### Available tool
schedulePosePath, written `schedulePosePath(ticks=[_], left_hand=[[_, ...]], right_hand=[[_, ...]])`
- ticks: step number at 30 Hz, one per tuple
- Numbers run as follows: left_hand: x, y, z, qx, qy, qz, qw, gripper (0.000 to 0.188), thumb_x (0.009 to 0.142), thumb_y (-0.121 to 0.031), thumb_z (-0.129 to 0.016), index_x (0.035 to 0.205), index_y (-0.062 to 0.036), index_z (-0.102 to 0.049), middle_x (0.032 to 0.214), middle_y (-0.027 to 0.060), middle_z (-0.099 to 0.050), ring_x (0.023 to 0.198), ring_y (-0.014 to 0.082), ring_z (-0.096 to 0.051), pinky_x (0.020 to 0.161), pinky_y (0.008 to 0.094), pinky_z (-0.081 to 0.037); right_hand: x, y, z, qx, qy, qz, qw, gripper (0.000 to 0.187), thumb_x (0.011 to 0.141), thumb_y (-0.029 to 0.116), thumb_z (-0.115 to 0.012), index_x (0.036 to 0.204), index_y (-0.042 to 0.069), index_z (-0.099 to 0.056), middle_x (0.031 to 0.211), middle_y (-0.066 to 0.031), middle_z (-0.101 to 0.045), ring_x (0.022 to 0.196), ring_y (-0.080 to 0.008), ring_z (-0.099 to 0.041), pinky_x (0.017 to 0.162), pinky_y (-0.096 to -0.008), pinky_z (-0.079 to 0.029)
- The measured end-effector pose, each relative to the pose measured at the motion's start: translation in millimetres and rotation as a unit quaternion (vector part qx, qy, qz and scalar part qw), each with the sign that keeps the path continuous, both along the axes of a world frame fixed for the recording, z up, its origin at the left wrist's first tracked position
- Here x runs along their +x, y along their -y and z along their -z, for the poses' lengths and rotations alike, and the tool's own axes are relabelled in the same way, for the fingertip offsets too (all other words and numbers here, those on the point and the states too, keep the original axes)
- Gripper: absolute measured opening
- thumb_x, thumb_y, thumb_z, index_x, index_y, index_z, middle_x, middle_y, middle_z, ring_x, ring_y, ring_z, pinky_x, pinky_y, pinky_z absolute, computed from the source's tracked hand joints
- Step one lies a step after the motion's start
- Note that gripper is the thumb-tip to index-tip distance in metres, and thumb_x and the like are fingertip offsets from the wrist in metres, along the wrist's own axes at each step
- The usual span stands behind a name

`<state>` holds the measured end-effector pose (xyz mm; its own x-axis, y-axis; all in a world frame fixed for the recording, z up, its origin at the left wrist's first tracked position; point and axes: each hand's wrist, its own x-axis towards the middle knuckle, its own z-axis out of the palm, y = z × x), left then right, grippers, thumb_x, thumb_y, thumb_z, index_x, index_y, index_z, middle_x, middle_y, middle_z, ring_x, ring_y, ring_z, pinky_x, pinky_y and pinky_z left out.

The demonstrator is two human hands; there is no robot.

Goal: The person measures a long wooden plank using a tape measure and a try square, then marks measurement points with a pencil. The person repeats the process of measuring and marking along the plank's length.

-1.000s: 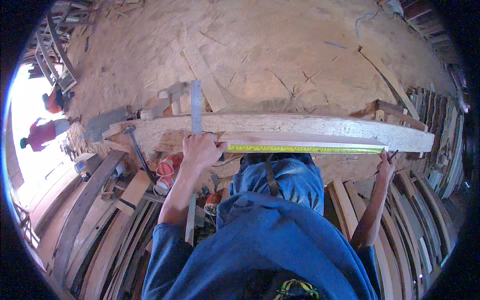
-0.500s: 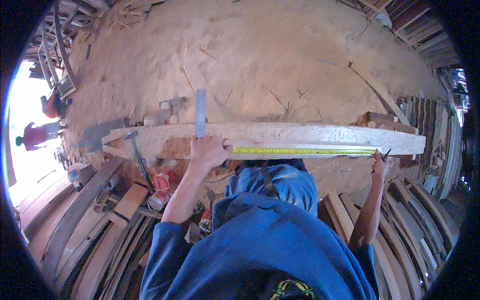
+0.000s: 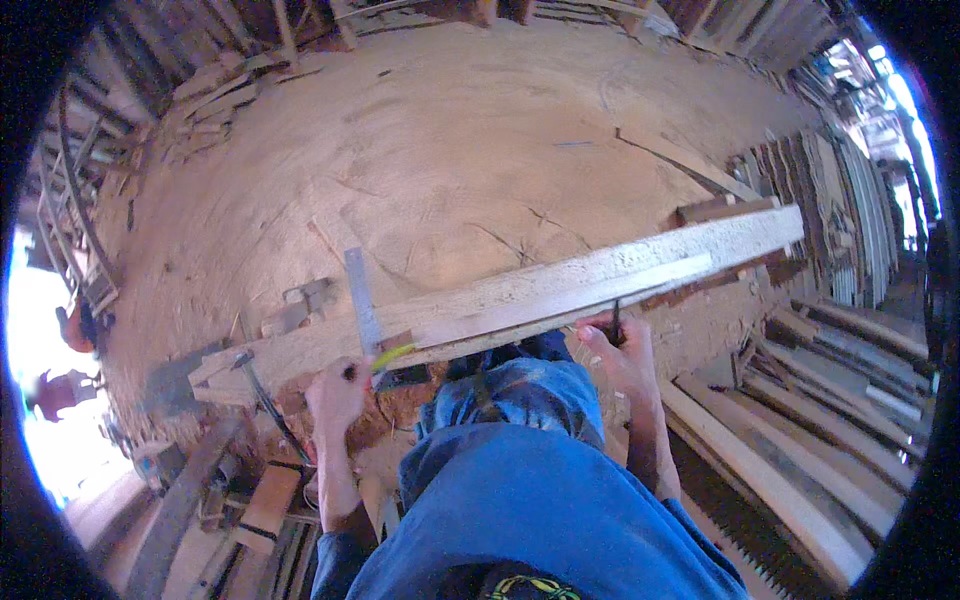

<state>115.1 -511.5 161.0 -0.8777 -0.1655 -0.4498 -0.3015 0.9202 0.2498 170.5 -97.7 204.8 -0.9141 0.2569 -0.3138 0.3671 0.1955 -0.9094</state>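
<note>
A long pale timber beam [image 3: 500, 300] lies crosswise in front of me, its right end farther off than its left. My left hand [image 3: 336, 400] is closed around a tape measure near the beam's near edge. A short piece of its yellow blade [image 3: 394, 354] sticks out to the right; the case is mostly hidden. My right hand [image 3: 628, 358] is closed on a thin dark pencil [image 3: 616, 318], upright beside the near edge. A metal ruler [image 3: 362, 300] lies across the beam, just beyond my left hand. Left of that hand, a hammer [image 3: 262, 398] leans against the beam.
Curved planks [image 3: 190, 500] are stacked at the lower left, and boards [image 3: 780, 470] at the lower right. A toothed saw blade [image 3: 745, 565] shows there. A wood block [image 3: 715, 208] sits by the beam's right end. People stand at the far left.
The long yellow blade along the beam has drawn back to a short piece. My right hand has moved left, away from the beam's right end. The view has turned, so the beam appears slanted.
</note>
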Motion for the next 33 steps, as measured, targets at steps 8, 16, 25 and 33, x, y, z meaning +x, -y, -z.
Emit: schedulePosePath(ticks=[8, 16, 25, 33], left_hand=[[8, 97, 142, -0.160, -0.155, -0.053, 0.973, 0.035, 0.095, -0.042, -0.063, 0.095, -0.0079, -0.070, 0.093, 0.0146, -0.070, 0.093, 0.0349, -0.064, 0.091, 0.0501, -0.043], [24, 131, 210, -0.217, -0.190, 0.046, 0.956, 0.038, 0.098, -0.036, -0.060, 0.117, -0.0038, -0.062, 0.120, 0.0188, -0.059, 0.118, 0.0366, -0.052, 0.099, 0.0561, -0.036], [-30, -34, 152, 0.117, -0.434, 0.006, 0.893, 0.048, 0.094, -0.036, -0.065, 0.131, -0.0069, -0.060, 0.117, 0.0183, -0.064, 0.104, 0.0343, -0.063, 0.087, 0.0474, -0.051], [35, -427, -26, 0.401, -0.028, 0.453, 0.796, 0.040, 0.092, -0.031, -0.069, 0.122, -0.0043, -0.064, 0.107, 0.0142, -0.067, 0.095, 0.0299, -0.065, 0.084, 0.0437, -0.052]], right_hand=[[52, 34, -144, -0.181, -0.530, -0.137, 0.817, 0.017, 0.094, 0.023, -0.071, 0.085, 0.009, -0.070, 0.079, -0.0127, -0.068, 0.050, -0.0171, -0.054, 0.045, -0.0289, -0.042], [73, 63, -189, -0.244, -0.568, -0.157, 0.770, 0.035, 0.100, 0.033, -0.067, 0.135, 0.033, -0.067, 0.097, -0.0136, -0.068, 0.046, -0.0122, -0.044, 0.042, -0.0254, -0.032], [80, -7, -137, -0.244, -0.680, 0.006, 0.691, 0.027, 0.096, 0.026, -0.063, 0.087, 0.001, -0.068, 0.070, -0.0169, -0.065, 0.049, -0.0237, -0.056, 0.045, -0.0373, -0.042], [85, -122, -60, 0.040, -0.288, 0.156, 0.944, 0.024, 0.100, 0.023, -0.061, 0.099, -0.001, -0.063, 0.079, -0.0172, -0.058, 0.072, -0.0250, -0.059, 0.068, -0.0381, -0.046]])
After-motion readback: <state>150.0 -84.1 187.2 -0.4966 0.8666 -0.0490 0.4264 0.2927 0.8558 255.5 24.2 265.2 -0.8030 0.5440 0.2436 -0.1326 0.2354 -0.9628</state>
